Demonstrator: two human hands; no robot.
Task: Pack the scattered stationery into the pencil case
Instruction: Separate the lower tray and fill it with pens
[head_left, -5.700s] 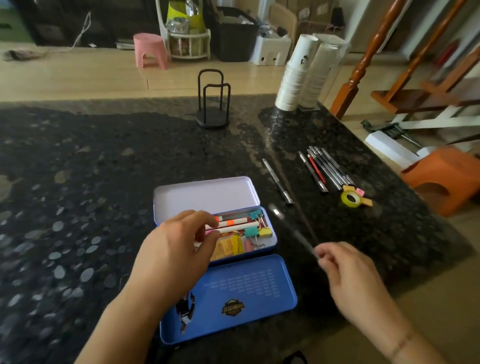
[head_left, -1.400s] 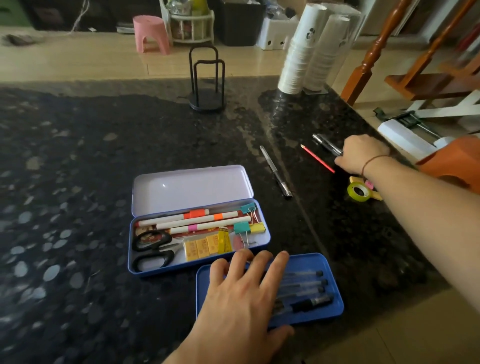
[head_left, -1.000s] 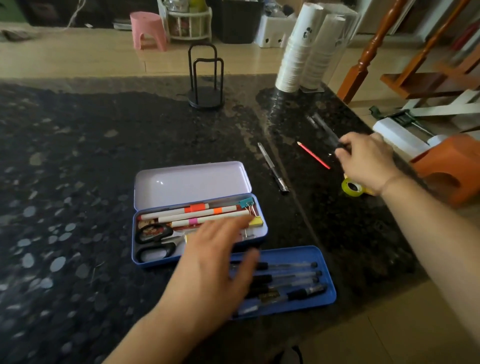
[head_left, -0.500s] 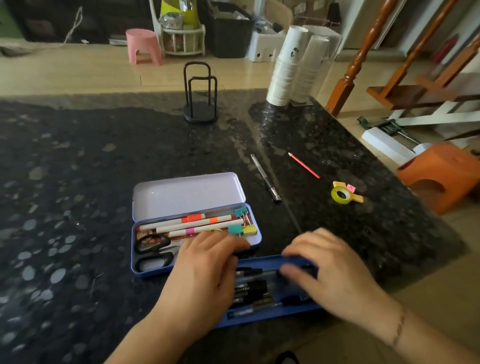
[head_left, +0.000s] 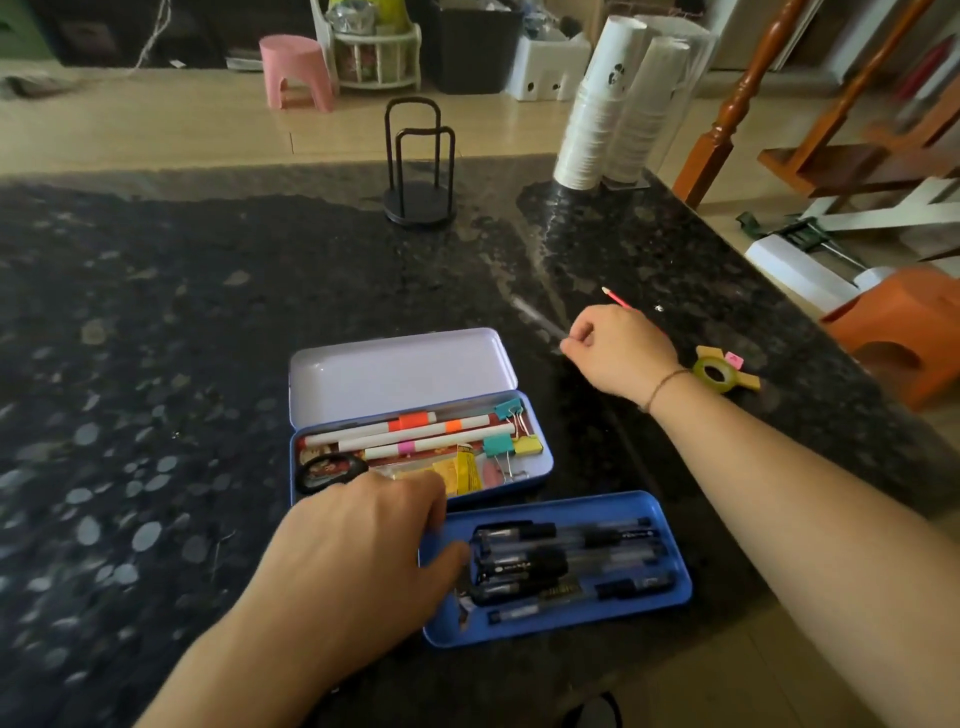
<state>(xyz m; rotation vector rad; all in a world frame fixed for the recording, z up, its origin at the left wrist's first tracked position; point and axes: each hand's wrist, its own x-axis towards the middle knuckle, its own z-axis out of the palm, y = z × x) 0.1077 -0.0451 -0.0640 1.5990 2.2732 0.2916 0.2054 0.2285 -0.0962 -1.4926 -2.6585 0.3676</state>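
Silver pen (head_left: 535, 321) pinched by right hand (head_left: 621, 353), tip far-left.

1. We see an open blue metal pencil case (head_left: 540, 470), its pale lid laid back flat, holding white markers (head_left: 415, 436), binder clips (head_left: 511, 446), yellow sticky tabs (head_left: 460, 475) and black-handled scissors (head_left: 330, 470).
2. Its loose blue tray (head_left: 675, 597) lies just in front, filled with black pens (head_left: 566, 566).
3. A blurred silver pen (head_left: 535, 319) is pinched.
4. A red pencil (head_left: 615, 300) and a yellow tape roll (head_left: 719, 373) lie well right.
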